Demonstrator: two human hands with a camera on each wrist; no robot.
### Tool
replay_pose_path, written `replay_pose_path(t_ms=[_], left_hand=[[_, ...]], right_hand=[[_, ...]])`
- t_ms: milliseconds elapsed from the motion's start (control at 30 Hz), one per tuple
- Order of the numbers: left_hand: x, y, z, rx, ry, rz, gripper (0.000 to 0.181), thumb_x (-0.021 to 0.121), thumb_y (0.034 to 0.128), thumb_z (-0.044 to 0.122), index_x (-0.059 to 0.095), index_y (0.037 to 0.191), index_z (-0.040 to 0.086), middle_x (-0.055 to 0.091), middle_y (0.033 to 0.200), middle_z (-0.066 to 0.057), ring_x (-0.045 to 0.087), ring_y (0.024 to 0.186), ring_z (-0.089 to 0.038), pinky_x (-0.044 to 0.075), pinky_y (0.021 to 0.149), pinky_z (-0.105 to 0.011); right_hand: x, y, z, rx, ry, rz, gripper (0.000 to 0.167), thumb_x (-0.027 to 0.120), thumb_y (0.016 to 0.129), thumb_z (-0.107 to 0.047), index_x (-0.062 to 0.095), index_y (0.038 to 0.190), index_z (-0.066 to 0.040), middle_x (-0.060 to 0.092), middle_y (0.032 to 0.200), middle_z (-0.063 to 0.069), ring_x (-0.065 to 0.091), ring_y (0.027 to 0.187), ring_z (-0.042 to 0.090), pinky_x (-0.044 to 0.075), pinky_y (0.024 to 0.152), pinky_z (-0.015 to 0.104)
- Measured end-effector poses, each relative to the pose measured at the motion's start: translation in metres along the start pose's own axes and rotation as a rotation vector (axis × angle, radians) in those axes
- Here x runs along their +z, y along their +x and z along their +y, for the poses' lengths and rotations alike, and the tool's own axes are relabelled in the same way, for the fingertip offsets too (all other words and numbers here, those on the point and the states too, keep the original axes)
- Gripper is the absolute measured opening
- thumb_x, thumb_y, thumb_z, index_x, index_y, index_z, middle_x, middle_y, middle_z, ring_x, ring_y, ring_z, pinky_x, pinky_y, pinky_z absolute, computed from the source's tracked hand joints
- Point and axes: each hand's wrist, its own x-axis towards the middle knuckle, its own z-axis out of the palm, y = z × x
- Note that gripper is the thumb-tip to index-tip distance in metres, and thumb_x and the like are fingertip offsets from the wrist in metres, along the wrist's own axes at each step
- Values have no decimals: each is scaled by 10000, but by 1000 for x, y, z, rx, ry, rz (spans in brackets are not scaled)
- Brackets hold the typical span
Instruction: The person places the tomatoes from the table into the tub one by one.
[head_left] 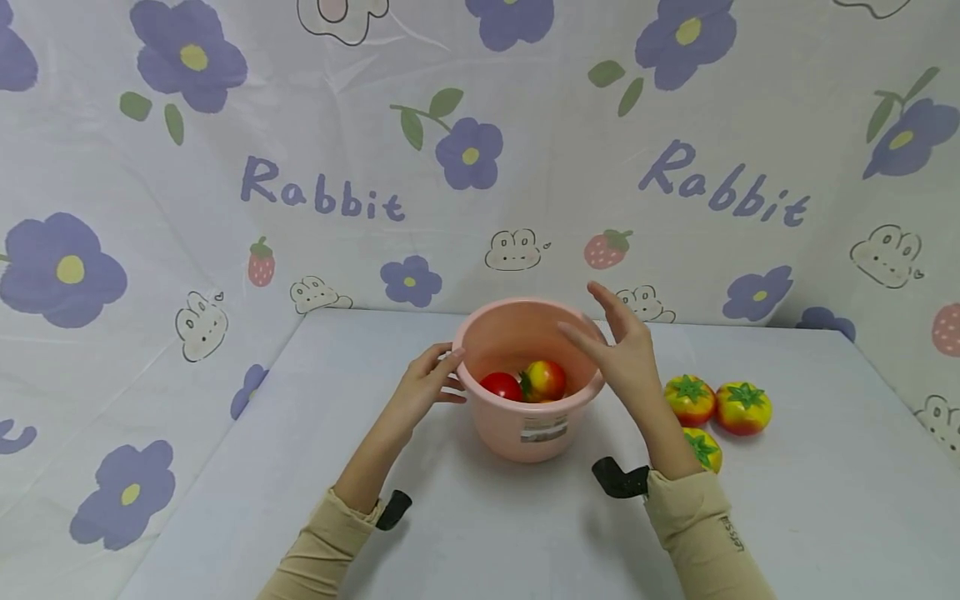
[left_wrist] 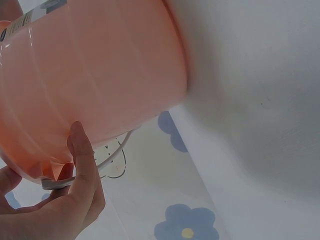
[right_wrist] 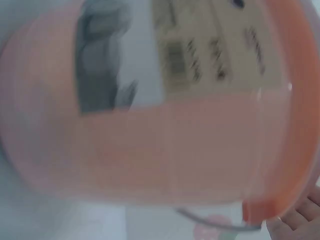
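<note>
A pink plastic bucket [head_left: 495,417] stands upright on the white table. Inside lie a smooth red toy fruit [head_left: 501,386] and a yellow-red toy fruit [head_left: 547,380]; something else beneath them is mostly hidden. My left hand [head_left: 423,387] holds the bucket's left rim, thumb at the edge and fingers under it along the outer wall. Beside those fingers, the left wrist view shows the bucket's thin handle [left_wrist: 120,147]. At the right rim my right hand [head_left: 626,354] is raised, fingers spread and thumb over the opening; whether it touches the rim I cannot tell.
Several yellow-red toy fruits with green leafy tops [head_left: 742,407] sit right of the bucket, one partly behind my right forearm. A printed label [right_wrist: 175,55] is on the bucket's front. Behind the table hangs a cloth with flowers and rabbits [head_left: 450,208].
</note>
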Motion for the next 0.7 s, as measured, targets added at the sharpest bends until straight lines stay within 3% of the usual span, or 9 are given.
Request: replay_pose_path(t_ms=[233,500,700], left_hand=[[0,-1,0,-2,-7,0,478,515,999,406,520,1361,95,641,1111,-178,659,895,-187,605,856,-405],[0,-1,1,-6,0,7,483,507,999,420,514,1367,106,643,1135,-189,665,882,-171,606,850,-409],[1,-1,1,-9,1,7,479,498,1003,419,514,1367,107,642,1126,-186,671,887,-186,606,850,-410]], right_hand=[[-21,-7,16,67,-80,40,750,725,879,-322,360,1510,-147,369,1572,54,261,1501,218,253,1224,447],[-51,-17,40,197,-101,69,785,693,888,-406,299,1538,-208,293,1608,35,191,1519,267,260,1199,521],[-73,-22,62,237,-153,67,828,668,886,-477,270,1545,-171,243,1624,76,164,1520,293,224,1208,540]])
